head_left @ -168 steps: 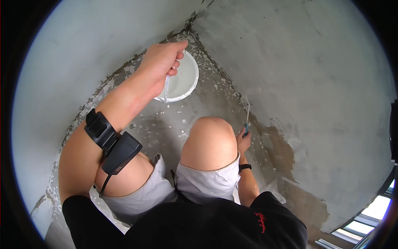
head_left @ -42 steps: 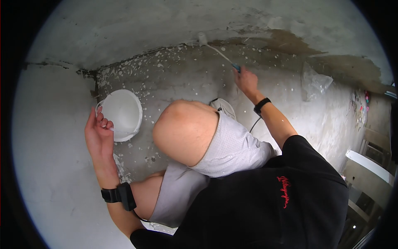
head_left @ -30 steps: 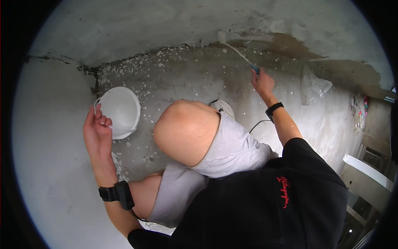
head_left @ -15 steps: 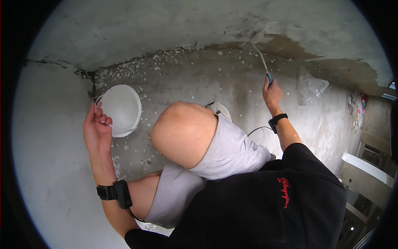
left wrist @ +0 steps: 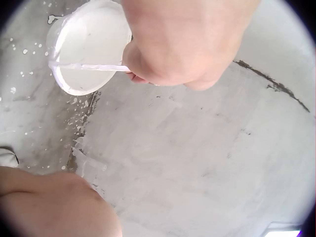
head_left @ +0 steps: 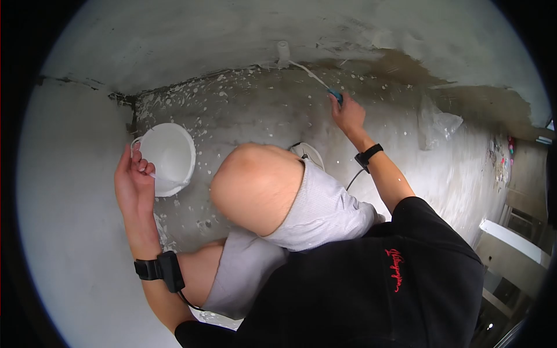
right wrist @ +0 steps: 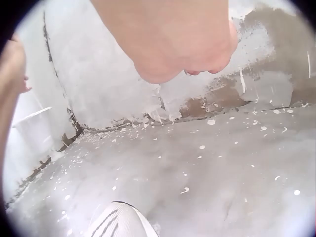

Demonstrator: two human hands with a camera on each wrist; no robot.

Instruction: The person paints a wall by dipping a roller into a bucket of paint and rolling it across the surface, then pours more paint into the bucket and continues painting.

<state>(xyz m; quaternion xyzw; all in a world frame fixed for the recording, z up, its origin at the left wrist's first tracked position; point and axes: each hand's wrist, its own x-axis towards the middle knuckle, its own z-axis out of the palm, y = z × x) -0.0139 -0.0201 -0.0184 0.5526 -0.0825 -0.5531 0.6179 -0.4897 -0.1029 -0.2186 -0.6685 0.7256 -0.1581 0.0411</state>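
Curled around the blue handle of a paint roller (head_left: pixel 335 95), the right hand (head_left: pixel 350 113) has a firm grip as I watch through the head view. I see the roller's white head (head_left: pixel 282 51) against the lower wall (head_left: pixel 232 35), just above the long edge of the floor (head_left: pixel 249 104). Over on the left, the left hand (head_left: pixel 136 174) grips the bail (head_left: pixel 134 145) of a white bucket (head_left: pixel 168 153), which is close to the floor's corner; I can't tell whether it bears on the floor or hangs. White spatters dot the floor along the wall. Clear plastic (head_left: pixel 444 123) lies to the right, beyond the right hand, and a white shoe (head_left: pixel 308 154) shows beside the knee (head_left: pixel 258 185).

From the left wrist, I get the back of the left hand at the top, with the bail stretching from its fingers across the bucket's mouth. The bucket is tilted in this view, and its inside is white.

On the right wrist feed, the right hand hides the roller from me. Below it I make out patchy brown and white wall, the spattered floor edge, and the shoe's tip at the bottom.
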